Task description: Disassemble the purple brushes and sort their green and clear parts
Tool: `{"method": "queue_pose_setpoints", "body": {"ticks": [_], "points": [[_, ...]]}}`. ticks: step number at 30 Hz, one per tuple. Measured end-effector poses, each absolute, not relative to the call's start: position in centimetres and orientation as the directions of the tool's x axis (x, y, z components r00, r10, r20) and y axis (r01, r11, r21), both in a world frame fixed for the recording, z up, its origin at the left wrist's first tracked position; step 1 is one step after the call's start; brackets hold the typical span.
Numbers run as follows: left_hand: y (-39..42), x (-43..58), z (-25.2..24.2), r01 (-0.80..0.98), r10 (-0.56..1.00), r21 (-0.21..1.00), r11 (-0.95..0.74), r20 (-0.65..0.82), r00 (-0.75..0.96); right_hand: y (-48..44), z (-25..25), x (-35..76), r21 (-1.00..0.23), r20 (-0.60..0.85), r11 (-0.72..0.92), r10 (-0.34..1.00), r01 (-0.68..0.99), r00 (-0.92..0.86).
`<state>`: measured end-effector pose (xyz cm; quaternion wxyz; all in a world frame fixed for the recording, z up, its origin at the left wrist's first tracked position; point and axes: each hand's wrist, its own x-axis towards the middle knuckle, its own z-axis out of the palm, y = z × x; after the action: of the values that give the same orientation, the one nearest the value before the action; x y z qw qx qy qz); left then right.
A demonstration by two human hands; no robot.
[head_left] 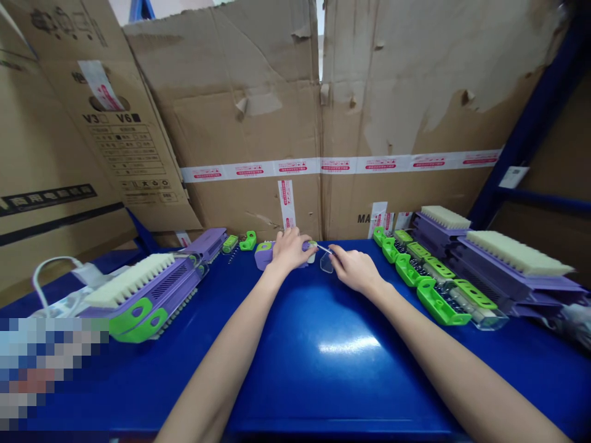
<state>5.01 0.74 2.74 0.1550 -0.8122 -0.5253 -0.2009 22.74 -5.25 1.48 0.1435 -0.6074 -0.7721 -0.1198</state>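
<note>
My left hand [290, 249] rests over a small purple part with a green end [263, 251] at the far middle of the blue table, fingers curled down on it. Just to its right, my right hand [354, 269] pinches a small clear plastic piece [325, 262], with a thin metal pin or spring poking toward the purple part. The two hands are almost touching.
Purple brush units with cream bristles and green clips [138, 295] lie at the left. A row of green clips [427, 280] and stacked purple brush units [508, 264] fill the right. Loose green pieces [248, 240] sit at the back. Cardboard walls [286, 123] close the far side.
</note>
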Motion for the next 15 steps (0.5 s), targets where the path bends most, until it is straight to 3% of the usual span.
{"method": "queue_pose_setpoints", "body": {"ticks": [6, 15], "points": [[0.8, 5.3, 2.7, 0.911, 0.768, -0.037, -0.411, 0.525, 0.368, -4.4, 1.7, 24.8, -0.06, 0.416, 0.075, 0.908, 0.995, -0.044], [0.1, 6.1, 2.4, 0.792, 0.601, 0.098, -0.602, 0.709, 0.369, -3.1, 0.3, 26.8, -0.125, 0.233, -0.128, 0.96, 0.984, 0.155]]}}
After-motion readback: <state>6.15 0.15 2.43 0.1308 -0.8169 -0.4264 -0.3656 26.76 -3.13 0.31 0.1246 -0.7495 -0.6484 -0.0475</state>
